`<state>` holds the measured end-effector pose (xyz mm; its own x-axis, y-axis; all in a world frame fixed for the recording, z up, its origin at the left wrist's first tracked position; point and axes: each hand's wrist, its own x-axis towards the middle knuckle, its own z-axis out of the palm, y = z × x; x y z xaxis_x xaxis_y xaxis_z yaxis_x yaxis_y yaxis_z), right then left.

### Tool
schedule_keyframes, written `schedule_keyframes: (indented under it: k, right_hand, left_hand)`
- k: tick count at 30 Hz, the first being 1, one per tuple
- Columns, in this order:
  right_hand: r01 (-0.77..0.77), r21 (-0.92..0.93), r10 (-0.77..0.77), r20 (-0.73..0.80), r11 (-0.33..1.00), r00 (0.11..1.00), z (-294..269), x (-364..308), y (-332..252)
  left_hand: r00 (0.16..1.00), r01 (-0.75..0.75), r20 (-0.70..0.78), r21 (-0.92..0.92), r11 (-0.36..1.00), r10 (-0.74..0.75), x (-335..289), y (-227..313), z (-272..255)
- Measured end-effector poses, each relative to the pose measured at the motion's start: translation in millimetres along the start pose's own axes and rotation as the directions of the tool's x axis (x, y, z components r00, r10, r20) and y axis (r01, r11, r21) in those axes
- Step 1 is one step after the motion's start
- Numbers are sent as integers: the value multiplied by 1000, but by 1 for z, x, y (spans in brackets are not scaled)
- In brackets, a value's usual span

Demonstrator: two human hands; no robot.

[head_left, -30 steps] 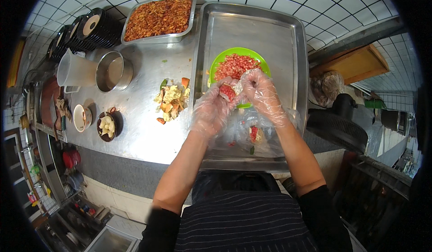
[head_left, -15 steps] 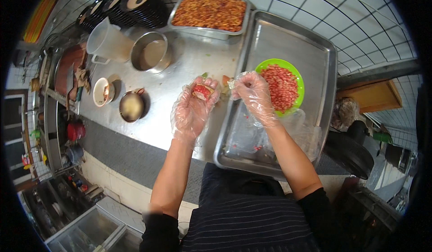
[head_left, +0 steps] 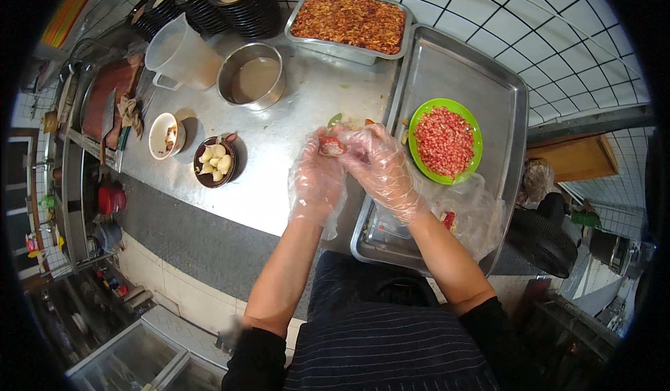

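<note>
A small red pomegranate piece (head_left: 331,146) is held between my gloved hands over the metal table (head_left: 269,202). My left hand (head_left: 315,179), in a clear plastic glove, cups it with curled fingers. Against its right side press the bent fingers of my right hand (head_left: 380,166), gloved the same way; its fingertips are partly hidden. Just right of them, a lime-green plate (head_left: 422,169) full of pomegranate seeds (head_left: 444,139) stands in the large metal tray (head_left: 453,70). A clear plastic bag (head_left: 481,213) and a red pomegranate scrap (head_left: 447,219) lie by my right forearm.
Left of my hands are a dark bowl of peeled garlic (head_left: 215,162), a white cup (head_left: 166,137), a metal pot (head_left: 279,84) and a plastic jug (head_left: 178,56). Behind them stand stacked black bowls (head_left: 244,15) and a pan of reddish-brown chopped food (head_left: 349,22). A knife (head_left: 109,115) lies far left.
My right hand has moved left, onto the pomegranate piece in my left hand. The pale scrap it pinched is out of sight. A red scrap now shows by my right forearm.
</note>
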<state>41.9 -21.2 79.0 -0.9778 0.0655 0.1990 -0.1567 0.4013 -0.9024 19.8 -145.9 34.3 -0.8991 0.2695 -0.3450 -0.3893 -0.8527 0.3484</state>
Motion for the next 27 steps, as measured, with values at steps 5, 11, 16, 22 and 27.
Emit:
schedule_keyframes:
  k: [5,11,16,22,27]
  right_hand:
    - [263,-251,-285,-55,932,957,-8,3,17]
    - [103,-367,-118,-18,924,993,-10,-4,9]
    - [97,-376,-113,-21,921,993,-5,-9,20]
    - [192,-277,-205,-17,941,979,-3,-9,14]
    - [184,-257,-206,-61,949,977,0,-7,24]
  left_hand:
    - [997,71,-45,63,996,-68,-5,-10,20]
    - [992,128,-31,83,988,-125,-2,-12,23]
    - [987,163,-5,50,985,-163,-2,-8,29]
    - [984,179,-21,50,983,-178,10,-8,15]
    - [973,211,-109,65,975,-204,10,-7,26]
